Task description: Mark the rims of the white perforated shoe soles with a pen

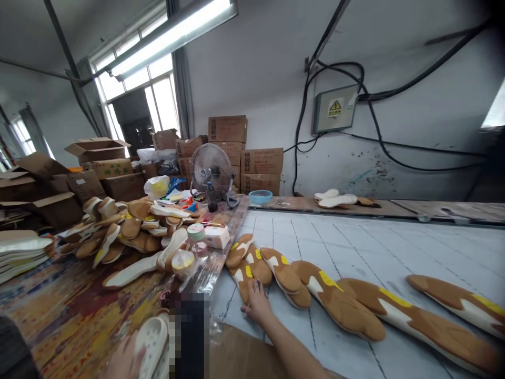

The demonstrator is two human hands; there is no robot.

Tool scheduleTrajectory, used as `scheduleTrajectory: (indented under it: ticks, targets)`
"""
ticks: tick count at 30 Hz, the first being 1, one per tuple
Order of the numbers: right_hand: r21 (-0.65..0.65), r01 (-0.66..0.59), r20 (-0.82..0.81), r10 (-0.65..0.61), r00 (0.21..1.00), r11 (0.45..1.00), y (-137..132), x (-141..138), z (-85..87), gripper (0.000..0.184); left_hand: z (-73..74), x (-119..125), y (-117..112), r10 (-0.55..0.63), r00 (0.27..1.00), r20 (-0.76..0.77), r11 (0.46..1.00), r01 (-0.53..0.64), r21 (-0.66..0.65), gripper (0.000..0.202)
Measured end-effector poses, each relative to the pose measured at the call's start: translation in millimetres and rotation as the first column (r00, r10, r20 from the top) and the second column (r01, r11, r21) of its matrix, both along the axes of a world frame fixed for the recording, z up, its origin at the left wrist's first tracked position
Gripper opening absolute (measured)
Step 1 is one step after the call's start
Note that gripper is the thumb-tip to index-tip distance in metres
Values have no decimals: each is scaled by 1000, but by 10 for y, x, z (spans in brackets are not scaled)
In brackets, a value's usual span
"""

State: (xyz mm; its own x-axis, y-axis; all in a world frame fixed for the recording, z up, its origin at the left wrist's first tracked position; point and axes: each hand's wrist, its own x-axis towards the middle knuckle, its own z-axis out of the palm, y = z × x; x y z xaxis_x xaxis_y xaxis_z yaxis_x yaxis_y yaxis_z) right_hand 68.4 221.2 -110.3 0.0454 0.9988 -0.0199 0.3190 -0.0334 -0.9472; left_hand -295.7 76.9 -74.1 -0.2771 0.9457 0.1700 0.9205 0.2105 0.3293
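Spreading out on my right is the pale lined surface [394, 258], and over on my left it's the stained surface [67, 313], splashed with colour right up to its plastic-covered right edge. On the pale one there's a row of brown-and-white insoles [333, 295], running from its left edge off along the near side, several overlapping, yellow patches showing. Toward the stained one's far edge sits a heap of insoles [131, 229], and a fan [213, 168] stands by its far right corner. Down to the action: here's a near insole [239, 276] in the cluster at the pale surface's left edge, and my right hand [258, 304] is on its near end, fingers touching; clamped or merely resting, I can't tell. Over at the stained surface's near side, a white dotted insole [152, 337] lies with another just beside it, and my left hand [123, 358] is up against it; those fingers blur, so I can't call whether they grip. Smaller still, by that plastic-covered edge: a white box [216, 237], then rolls of tape [196, 231], tiniest of the lot.
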Motion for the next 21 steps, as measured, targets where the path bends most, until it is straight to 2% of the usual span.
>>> scheduleTrajectory:
  ticks: [1, 3, 6, 10, 13, 15, 18, 19, 21]
  targets:
    - [-15, -9, -31, 9, 999, 1000, 39, 5, 13, 24, -53, -13, -8, -6, 1000, -9, 1000, 6, 16, 63]
    - [-61, -37, -110, 30, 993, 997, 59, 67, 70, 19, -58, 1, -56, -8, 1000, 8, 997, 8, 78, 67]
    - [-162, -58, -266, 13, 964, 985, -86, 273, 222, 20, 131, 183, -201, -1, 998, 64, 974, -13, 225, 62]
    - [-350, -66, -503, -128, 855, 934, -677, 687, 474, 35, 445, 716, -403, -119, 975, 185, 931, 46, 361, 41]
    - [-411, -127, -635, -183, 750, 903, -1277, 989, 654, 36, 555, 1221, -468, -240, 923, 300, 895, 90, 438, 31]
    - [-420, -191, -732, -206, 650, 887, -1628, 1128, 773, 36, 580, 1573, -482, -256, 870, 421, 916, 79, 394, 32]
    - [-387, -320, -866, -221, 449, 865, -1985, 1223, 932, 40, 603, 2079, -505, -232, 713, 662, 955, 37, 295, 50]
    - [-362, -359, -894, -212, 394, 860, -2060, 1234, 970, 42, 614, 2226, -515, -235, 651, 722, 954, 13, 299, 58]
    - [-311, -403, -925, -177, 337, 861, -2171, 1247, 1007, 44, 644, 2459, -530, -274, 541, 795, 935, -43, 351, 70]
